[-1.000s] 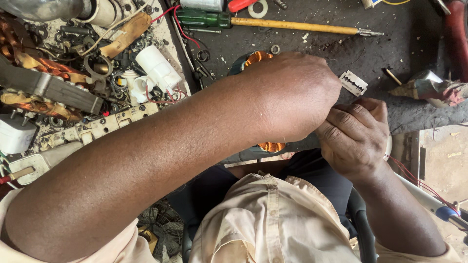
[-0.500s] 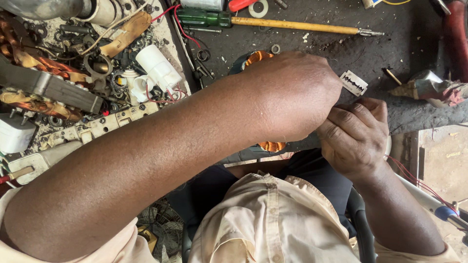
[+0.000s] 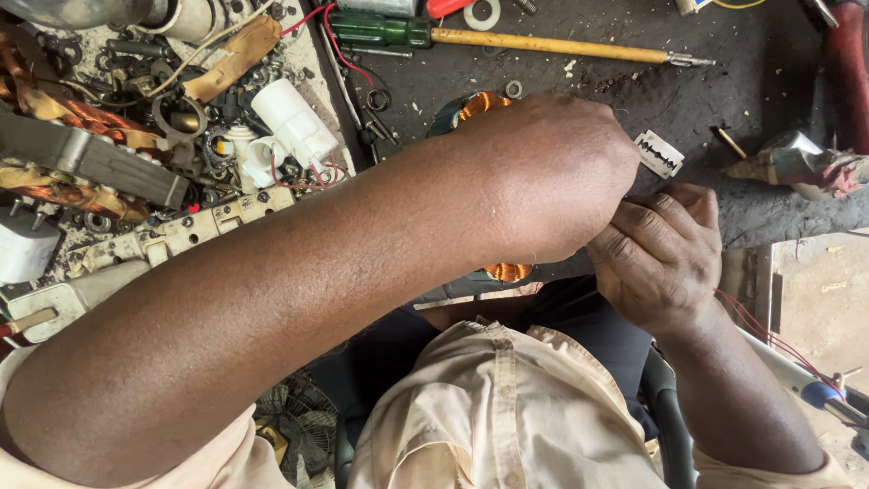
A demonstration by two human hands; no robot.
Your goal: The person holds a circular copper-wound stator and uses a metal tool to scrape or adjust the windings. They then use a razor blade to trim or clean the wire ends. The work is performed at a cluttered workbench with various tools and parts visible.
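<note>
On the far left I am looking at a heap of scrap parts (image 3: pixel 136 154), metal rings, copper windings and a white plastic fitting (image 3: pixel 291 127) lying jumbled on the workbench (image 3: pixel 769 100). Further along, at the top, a screwdriver (image 3: pixel 507 38) with a green handle and a yellow shaft is lying flat on the dark surface. My left forearm is crossing the view from the lower left, and my left hand (image 3: pixel 552 177) is curling into a loose fist over a copper coil (image 3: pixel 484 104), which is showing orange above the knuckles and again just below the wrist; what the fingers are pressing on is hidden from me, so I cannot tell. A razor blade (image 3: pixel 659 153) is lying just beside that hand on the bench. My right hand (image 3: pixel 656 258) is sitting right against the left, fingers bunched together as if pinching something too fine for me to make out. Thin red wires (image 3: pixel 769 335) are running past my right wrist.
</note>
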